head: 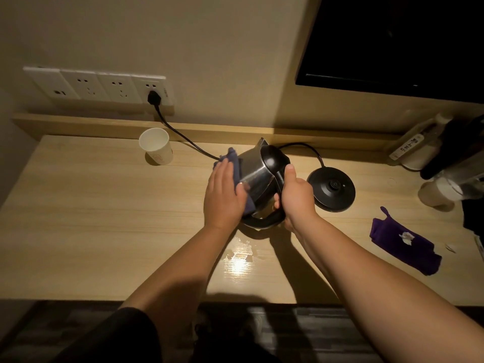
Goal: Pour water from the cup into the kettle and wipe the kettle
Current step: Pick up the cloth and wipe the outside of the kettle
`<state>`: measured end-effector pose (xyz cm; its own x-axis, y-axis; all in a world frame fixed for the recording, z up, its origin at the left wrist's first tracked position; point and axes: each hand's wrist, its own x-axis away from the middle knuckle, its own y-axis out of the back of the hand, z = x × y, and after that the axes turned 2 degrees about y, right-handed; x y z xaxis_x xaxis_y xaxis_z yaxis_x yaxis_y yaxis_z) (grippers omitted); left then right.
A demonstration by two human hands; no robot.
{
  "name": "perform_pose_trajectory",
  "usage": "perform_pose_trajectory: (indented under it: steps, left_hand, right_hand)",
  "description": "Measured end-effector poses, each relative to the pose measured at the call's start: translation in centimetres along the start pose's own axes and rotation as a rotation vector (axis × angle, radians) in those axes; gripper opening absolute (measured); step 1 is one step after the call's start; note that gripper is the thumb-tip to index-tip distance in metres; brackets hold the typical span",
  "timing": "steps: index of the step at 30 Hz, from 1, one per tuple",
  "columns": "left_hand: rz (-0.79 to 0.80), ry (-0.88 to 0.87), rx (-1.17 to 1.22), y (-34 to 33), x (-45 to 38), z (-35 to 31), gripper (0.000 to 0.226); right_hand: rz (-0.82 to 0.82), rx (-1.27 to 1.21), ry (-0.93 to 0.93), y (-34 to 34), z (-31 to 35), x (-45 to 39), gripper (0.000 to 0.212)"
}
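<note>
A steel kettle (255, 171) with a black lid and handle is tilted over the wooden table (104, 218), off its base. My right hand (294, 195) grips the black handle. My left hand (225, 195) lies flat, pressing a dark blue cloth (234, 162) against the kettle's left side. A white paper cup (156, 146) stands upright at the back left, apart from both hands.
The black kettle base (332, 188) sits right of the kettle, its cord running to a wall socket (153, 96). A purple cloth (403, 241) lies at the right. Bottles and a container (434, 163) crowd the far right. A wet patch (241, 255) shines near the front.
</note>
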<state>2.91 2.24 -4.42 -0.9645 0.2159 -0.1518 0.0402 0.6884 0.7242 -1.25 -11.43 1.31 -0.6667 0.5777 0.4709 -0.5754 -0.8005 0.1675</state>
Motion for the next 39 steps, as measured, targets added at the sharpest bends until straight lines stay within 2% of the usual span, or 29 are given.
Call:
perform_pose_trajectory:
  steps: [4,8,11,14,19,27,30,32,35,39]
  left_hand:
    - [-0.026,0.142,0.095,0.2,1.0,1.8,0.053]
    - [-0.036,0.297,0.222,0.2,0.9,2.7,0.047]
    - [-0.073,0.315,0.222,0.1,1.0,1.9,0.048]
    - [-0.114,0.229,0.171,0.1,0.5,-1.1,0.051]
    - [-0.097,-0.096,-0.018,0.6,-2.7,-6.4,0.05]
    - [-0.093,-0.237,-0.246,-1.1,0.6,-1.0,0.058]
    - [-0.078,-0.136,-0.207,-1.1,1.9,1.0,0.063]
    - [-0.033,0.018,-0.093,-0.6,2.5,1.9,0.065]
    - [-0.026,0.209,0.104,-0.1,2.9,3.1,0.057]
    - [-0.043,0.334,0.232,0.2,2.7,3.2,0.049]
  right_hand:
    - [0.026,0.103,0.115,-0.6,-0.3,0.4,0.049]
    - [0.025,0.139,0.129,-0.6,-0.4,0.5,0.048]
    - [0.012,0.152,0.14,-0.6,-0.4,0.6,0.049]
    - [-0.012,0.188,0.164,-0.8,-0.5,0.9,0.052]
    - [-0.057,0.203,0.151,-1.4,-0.3,0.9,0.061]
    - [-0.016,0.013,-0.009,-0.9,-0.1,0.7,0.05]
    - [-0.001,0.017,-0.014,-0.9,0.0,0.8,0.05]
    - [0.008,0.032,-0.006,-1.0,-0.1,1.0,0.05]
    - [0.019,0.113,0.064,-1.1,-0.5,1.3,0.051]
    - [0.028,0.152,0.099,-0.9,-0.5,1.5,0.049]
